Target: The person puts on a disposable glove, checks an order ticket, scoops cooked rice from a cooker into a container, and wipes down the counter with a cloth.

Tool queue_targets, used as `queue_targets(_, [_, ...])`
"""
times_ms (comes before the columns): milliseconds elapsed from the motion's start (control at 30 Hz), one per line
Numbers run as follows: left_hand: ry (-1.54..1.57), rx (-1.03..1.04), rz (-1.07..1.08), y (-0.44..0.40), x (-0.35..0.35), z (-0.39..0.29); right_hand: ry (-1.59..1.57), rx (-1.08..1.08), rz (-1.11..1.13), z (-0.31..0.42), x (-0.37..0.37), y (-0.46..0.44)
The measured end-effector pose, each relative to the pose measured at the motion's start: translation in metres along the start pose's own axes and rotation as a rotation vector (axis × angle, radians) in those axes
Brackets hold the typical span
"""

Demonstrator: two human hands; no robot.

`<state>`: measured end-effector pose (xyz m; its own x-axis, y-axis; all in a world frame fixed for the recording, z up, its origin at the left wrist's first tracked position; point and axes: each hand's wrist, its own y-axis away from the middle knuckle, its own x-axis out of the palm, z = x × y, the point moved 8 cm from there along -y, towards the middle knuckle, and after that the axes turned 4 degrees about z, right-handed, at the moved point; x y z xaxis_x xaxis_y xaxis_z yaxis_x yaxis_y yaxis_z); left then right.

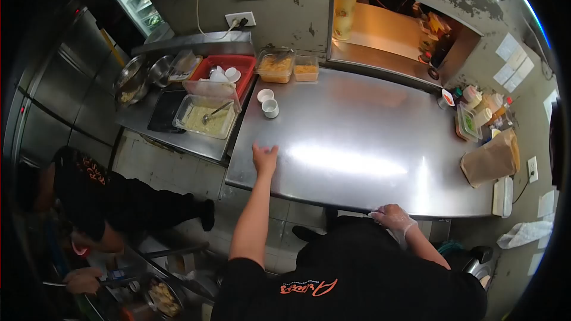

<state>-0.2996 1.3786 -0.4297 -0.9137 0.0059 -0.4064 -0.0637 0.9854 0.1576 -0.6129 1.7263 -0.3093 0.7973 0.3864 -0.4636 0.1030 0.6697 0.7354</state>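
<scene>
The left hand (264, 159), thumb and fingers apart, does best low and gentle near the white ramekins (270, 113) – upper left of centre – while the gloved right hand's (394, 217) grip, I cannot tell.

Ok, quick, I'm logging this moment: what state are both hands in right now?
Left hand: partly open, nothing visible in it.
Right hand: gloved, fingers curled; grip can't be told.
</scene>
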Motion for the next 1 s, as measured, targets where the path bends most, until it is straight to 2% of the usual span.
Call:
queue_targets(67, [0.071,-0.079,-0.004,-0.035,0.009,-0.017,-0.142,0.083,-0.010,0.003,-0.012,0.009])
queue_targets(167, [0.005,-0.091,0.006,-0.078,0.023,-0.026,0.000,-0.001,-0.205,-0.023,-0.038,-0.006])
queue_targets(267, [-0.048,-0.064,0.046,-0.117,0.039,-0.043,-0.089,0.039,-0.245,-0.035,-0.062,-0.015])
queue_targets(367, [0.048,-0.074,0.077,-0.131,0.052,-0.064,-0.486,-0.085,-0.088,-0.052,-0.072,-0.064])
queue_targets(400, [0.084,-0.077,0.086,-0.140,0.058,-0.064,-0.621,-0.279,-0.041,-0.032,-0.087,-0.076])
queue_targets(467, [0.083,-0.081,0.072,-0.152,0.068,-0.065,-0.804,-0.289,-0.052,-0.014,-0.113,-0.123])
queue_targets(500, [0.083,-0.082,0.066,-0.158,0.073,-0.066,-0.856,-0.255,0.015,0.013,-0.132,-0.141])
queue_targets(567, [0.070,-0.115,0.052,-0.154,0.080,-0.085,-1.070,-0.454,0.172,0.046,-0.156,-0.214])
queue_targets(600, [0.070,-0.118,0.046,-0.156,0.084,-0.089,-1.191,-0.473,0.192,0.066,-0.167,-0.245])
queue_targets(667, [0.087,-0.078,0.034,-0.166,0.092,-0.092,-1.181,-0.553,0.099,0.110,-0.202,-0.290])
queue_targets(800, [0.146,-0.070,-0.058,-0.176,0.104,-0.090,-1.338,-0.583,0.195,0.176,-0.224,-0.370])
queue_targets(867, [0.302,-0.052,-0.114,-0.195,0.102,-0.051,-1.490,-0.510,0.306,0.195,-0.207,-0.416])
queue_targets(1000, [0.317,-0.047,-0.161,-0.159,0.108,-0.087,-1.571,-0.522,0.398,0.220,-0.186,-0.440])
